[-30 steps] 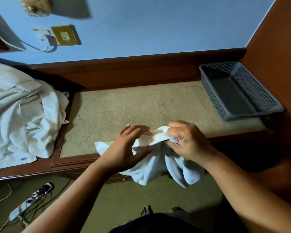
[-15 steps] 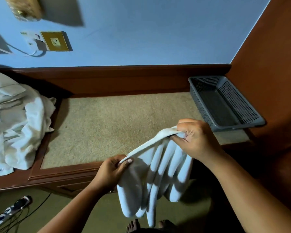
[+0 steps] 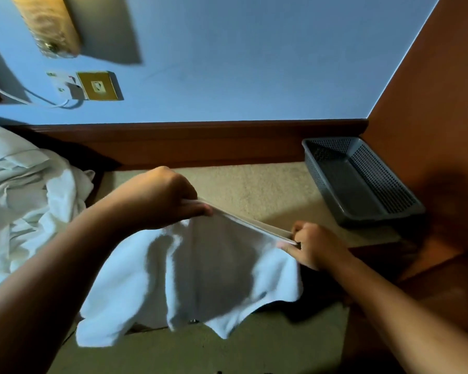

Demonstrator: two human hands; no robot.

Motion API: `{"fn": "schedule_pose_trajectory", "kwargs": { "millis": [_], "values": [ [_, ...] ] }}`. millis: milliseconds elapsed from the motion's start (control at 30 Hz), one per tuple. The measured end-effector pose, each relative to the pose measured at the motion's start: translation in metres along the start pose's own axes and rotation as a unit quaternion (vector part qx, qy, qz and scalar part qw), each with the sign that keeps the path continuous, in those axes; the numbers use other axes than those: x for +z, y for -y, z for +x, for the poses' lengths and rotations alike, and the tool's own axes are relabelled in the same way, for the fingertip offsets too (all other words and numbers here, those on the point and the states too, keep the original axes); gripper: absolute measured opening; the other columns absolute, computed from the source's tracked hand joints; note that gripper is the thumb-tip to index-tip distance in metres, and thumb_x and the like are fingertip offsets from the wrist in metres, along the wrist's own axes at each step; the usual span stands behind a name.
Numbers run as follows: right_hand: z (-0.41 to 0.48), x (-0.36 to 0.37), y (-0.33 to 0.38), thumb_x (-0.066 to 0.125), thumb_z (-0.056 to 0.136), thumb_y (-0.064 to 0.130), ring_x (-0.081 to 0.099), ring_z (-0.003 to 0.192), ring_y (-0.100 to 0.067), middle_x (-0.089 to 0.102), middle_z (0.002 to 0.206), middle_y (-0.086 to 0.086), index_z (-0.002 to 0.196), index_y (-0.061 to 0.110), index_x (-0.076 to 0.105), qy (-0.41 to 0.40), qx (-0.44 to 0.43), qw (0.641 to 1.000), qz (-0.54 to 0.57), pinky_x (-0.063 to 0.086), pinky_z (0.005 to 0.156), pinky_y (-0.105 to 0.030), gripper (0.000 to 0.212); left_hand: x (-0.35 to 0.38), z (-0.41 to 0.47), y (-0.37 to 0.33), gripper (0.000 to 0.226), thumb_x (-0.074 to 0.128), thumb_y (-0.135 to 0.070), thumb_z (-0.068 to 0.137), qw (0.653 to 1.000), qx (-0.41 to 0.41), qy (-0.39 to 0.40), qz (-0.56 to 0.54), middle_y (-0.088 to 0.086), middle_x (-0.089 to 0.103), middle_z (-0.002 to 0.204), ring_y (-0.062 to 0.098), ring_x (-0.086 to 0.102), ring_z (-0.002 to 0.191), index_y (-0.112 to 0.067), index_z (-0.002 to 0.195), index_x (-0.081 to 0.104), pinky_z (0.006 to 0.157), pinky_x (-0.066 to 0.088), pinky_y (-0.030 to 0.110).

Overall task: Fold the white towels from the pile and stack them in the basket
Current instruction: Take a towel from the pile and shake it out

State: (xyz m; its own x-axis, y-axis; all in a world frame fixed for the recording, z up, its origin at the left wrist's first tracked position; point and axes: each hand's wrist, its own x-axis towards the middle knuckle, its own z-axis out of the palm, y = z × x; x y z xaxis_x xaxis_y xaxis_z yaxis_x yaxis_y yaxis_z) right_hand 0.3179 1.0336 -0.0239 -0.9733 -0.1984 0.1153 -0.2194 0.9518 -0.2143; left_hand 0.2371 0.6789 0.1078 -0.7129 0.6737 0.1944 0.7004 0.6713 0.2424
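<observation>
Crosswise, towel point(image 3: 200, 265) top edge slopes down rightward

Premises: a bedroom, likely hotel. Evidence: blue wall point(image 3: 254, 63), brass switch plate point(image 3: 99, 86), wall lamp point(image 3: 48, 25), carpeted wooden ledge point(image 3: 254, 190), rumpled white bedding point(image 3: 25, 201).

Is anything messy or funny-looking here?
Nothing is broken or spilled. Only the towel pile on the left looks messy, a crumpled heap. The left hand and right hand pinch the edge of one towel; the basket has nothing in it.
</observation>
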Motion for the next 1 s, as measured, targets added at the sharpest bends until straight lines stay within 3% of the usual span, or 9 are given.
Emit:
{"fn": "schedule_pose_trajectory", "kwargs": {
  "millis": [133,333,433,567,633,733,833,900,1000],
  "values": [
    [0.003,0.004,0.004,0.058,0.093,0.055,0.056,0.071,-0.024,0.055,0.082,-0.006,0.068,0.004,0.066,0.035,0.041,0.996,-0.068,0.033,0.063,-0.027,0.058,-0.013,-0.004,0.008,0.081,0.028,-0.094,0.077,0.999,0.001,0.018,0.032,-0.007,0.059,0.059,0.01,0.057,0.056,-0.024,0.062,0.067,0.053,0.052,0.04],
    [0.023,0.015,0.019,0.049,0.093,0.059,0.063,0.101,-0.026,0.059,0.115,-0.006,0.109,0.009,0.071,0.133,0.139,0.975,-0.113,0.047,0.083,-0.03,0.056,-0.031,0.005,-0.011,0.048,0.054,-0.069,0.084,0.997,-0.022,0.05,0.048,-0.012,0.07,0.078,0.003,0.063,0.07,-0.028,0.086,0.079,0.067,0.057,0.03],
    [0.026,0.016,0.033,0.045,0.087,0.073,0.055,0.119,-0.029,0.056,0.13,-0.008,0.126,0.018,0.064,0.25,0.16,0.936,-0.191,0.041,0.099,-0.04,0.07,-0.032,0.006,-0.016,0.026,0.065,-0.05,0.091,0.998,-0.016,0.052,0.042,-0.016,0.074,0.098,-0.002,0.063,0.083,-0.032,0.105,0.078,0.078,0.054,0.02],
    [0.027,0.027,0.051,0.044,0.082,0.081,0.047,0.131,-0.031,0.049,0.144,-0.011,0.14,0.021,0.054,0.356,0.212,0.882,-0.227,0.031,0.109,-0.05,0.083,-0.028,0.004,-0.022,0.025,0.062,-0.048,0.093,0.997,-0.005,0.064,0.042,-0.015,0.074,0.102,0.003,0.068,0.091,-0.034,0.108,0.076,0.083,0.059,0.031],
    [0.025,0.032,0.063,0.048,0.082,0.079,0.044,0.133,-0.032,0.044,0.147,-0.011,0.145,0.021,0.046,0.327,0.19,0.903,-0.204,0.028,0.11,-0.052,0.086,-0.027,0.003,-0.025,0.025,0.061,-0.046,0.094,0.996,-0.001,0.078,0.043,-0.015,0.074,0.103,0.002,0.068,0.092,-0.034,0.11,0.076,0.083,0.058,0.029],
    [0.015,0.034,0.094,0.058,0.078,0.076,0.041,0.134,-0.029,0.03,0.151,-0.007,0.157,0.024,0.016,0.204,0.15,0.967,-0.006,0.036,0.11,-0.044,0.103,-0.022,0.003,-0.031,0.024,0.06,-0.045,0.096,0.994,0.007,0.099,0.042,-0.014,0.074,0.104,0.002,0.068,0.093,-0.033,0.111,0.075,0.083,0.058,0.027],
    [0.01,0.027,0.131,0.056,0.072,0.084,0.037,0.137,-0.019,0.021,0.154,0.003,0.158,0.034,0.0,0.118,0.1,0.975,0.162,0.042,0.108,-0.037,0.114,-0.016,0.002,-0.035,0.022,0.063,-0.04,0.096,0.994,0.016,0.101,0.039,-0.009,0.075,0.103,0.01,0.07,0.092,-0.03,0.109,0.076,0.081,0.057,0.034],
    [0.01,0.025,0.148,0.056,0.073,0.084,0.04,0.133,-0.013,0.026,0.151,0.006,0.157,0.034,0.009,0.058,0.074,0.972,0.217,0.045,0.104,-0.033,0.108,-0.013,0.003,-0.038,0.021,0.062,-0.037,0.097,0.994,0.025,0.104,0.038,-0.008,0.075,0.105,0.01,0.07,0.093,-0.027,0.11,0.076,0.08,0.055,0.026],
    [0.012,0.028,0.159,0.057,0.081,0.066,0.053,0.115,-0.014,0.045,0.132,0.005,0.139,0.025,0.046,-0.085,0.01,0.974,0.211,0.055,0.09,-0.035,0.072,-0.012,0.0,-0.041,0.023,0.059,-0.034,0.098,0.993,0.029,0.111,0.03,-0.009,0.074,0.108,0.006,0.068,0.095,-0.027,0.115,0.074,0.079,0.049,0.019]
  ]
}}
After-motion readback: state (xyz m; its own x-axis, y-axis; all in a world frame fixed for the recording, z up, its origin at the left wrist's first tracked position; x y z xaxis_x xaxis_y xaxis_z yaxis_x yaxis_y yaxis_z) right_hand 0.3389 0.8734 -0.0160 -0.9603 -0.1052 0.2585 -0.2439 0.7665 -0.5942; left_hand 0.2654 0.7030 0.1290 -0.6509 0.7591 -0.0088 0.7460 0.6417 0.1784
